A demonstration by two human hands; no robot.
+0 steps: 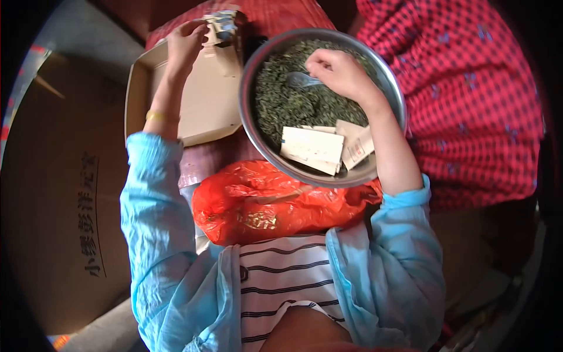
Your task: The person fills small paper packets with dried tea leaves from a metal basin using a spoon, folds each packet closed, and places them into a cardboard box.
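Observation:
A wide metal basin holds dark green dried leaves that look like loose tea. Over the leaves, my right hand is closed around a clear plastic scoop, whose bowl rests against them. Several cream paper packets lie in the basin's near side, beside my right forearm. Up at the left, my left hand hovers over a shallow cardboard tray with its fingers curled together. Its fingertips are beside small packets standing in the tray's far corner; what they pinch, if anything, is unclear.
A crumpled red plastic bag lies between my body and the basin. Red checked cloth covers the right side. A large cardboard carton with printed characters stands at the left. Red woven covering shows behind the basin.

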